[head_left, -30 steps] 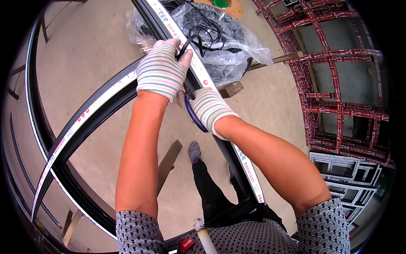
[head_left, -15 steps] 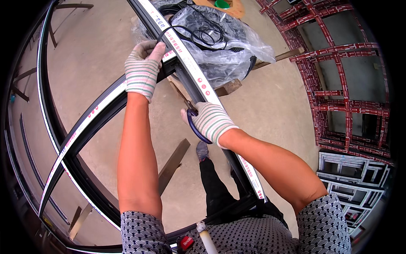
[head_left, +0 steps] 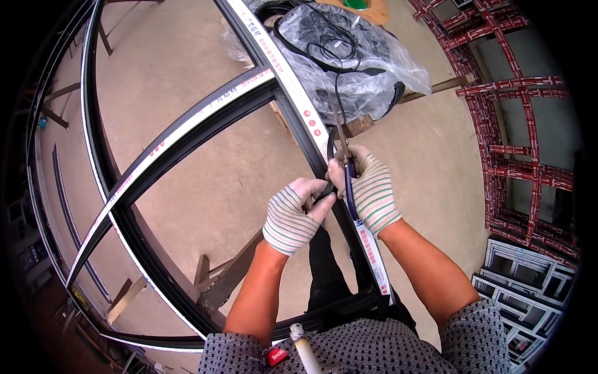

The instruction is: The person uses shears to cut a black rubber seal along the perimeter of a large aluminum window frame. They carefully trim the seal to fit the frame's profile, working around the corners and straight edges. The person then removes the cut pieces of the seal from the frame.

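Both my hands wear striped knit gloves and meet over the right bar of a dark window frame [head_left: 288, 100] faced with white film. My left hand [head_left: 296, 215] pinches a thin black rubber strip [head_left: 338, 87] between thumb and fingers, close above the bar. My right hand [head_left: 372, 190] is closed round a pair of scissors [head_left: 351, 196] with dark blue handles, its blades pointing away from me. Part of the strip loops beside the scissors and leads up to a coil in a clear plastic bag [head_left: 398, 65]. The strip's end is hidden by my fingers.
Curved frame bars [head_left: 156, 138] spread out to the left. Wooden supports [head_left: 240, 268] show below the frame. Red-wrapped frames [head_left: 528, 137] stand at the right, with white-and-dark frames [head_left: 520, 274] nearer me. A green round thing [head_left: 355, 4] sits at the far edge.
My left hand has come down and right from the frame's crossbar, bringing the black strip along. My right hand with the scissors has shifted right, and the hands now meet.
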Available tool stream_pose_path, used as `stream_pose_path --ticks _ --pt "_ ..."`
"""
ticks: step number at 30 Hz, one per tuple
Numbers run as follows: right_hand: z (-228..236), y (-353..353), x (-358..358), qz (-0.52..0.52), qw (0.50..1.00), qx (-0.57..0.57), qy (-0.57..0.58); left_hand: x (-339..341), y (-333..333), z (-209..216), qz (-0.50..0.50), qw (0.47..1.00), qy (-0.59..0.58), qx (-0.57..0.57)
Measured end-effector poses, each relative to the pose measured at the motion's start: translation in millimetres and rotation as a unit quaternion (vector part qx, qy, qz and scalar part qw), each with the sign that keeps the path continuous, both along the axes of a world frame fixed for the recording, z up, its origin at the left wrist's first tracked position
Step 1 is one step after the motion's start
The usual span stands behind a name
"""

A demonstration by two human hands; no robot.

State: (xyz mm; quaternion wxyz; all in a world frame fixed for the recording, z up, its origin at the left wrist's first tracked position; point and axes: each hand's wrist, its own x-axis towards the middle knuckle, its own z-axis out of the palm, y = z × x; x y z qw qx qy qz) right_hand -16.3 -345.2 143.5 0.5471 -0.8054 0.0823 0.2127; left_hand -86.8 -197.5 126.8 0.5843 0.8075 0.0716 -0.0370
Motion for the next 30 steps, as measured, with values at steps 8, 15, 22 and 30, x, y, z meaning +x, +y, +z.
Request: stream_pose_path --ticks 8,15,22,30 --pt "-11.9 -13.9 -11.0 -0.157 0.985 0.064 0.032 32.8 13.0 -48.8 0.113 0.979 0.071 -0.156" --pt "-23.5 -14.0 -44.1 -0.131 0.989 -0.001 -0.063 130.8 39.5 -107.8 0.329 0.897 0.158 -0.251" --pt "-29.5 -6.9 -50.9 -0.126 0.986 -0.059 -0.087 161.3 33.4 -140.4 0.415 0.869 0.032 -0.268" --pt "-44.3 -7.7 -54.6 -0.146 0.975 -0.093 -0.138 157.7 27.2 -129.2 0.396 0.855 0.032 -0.332"
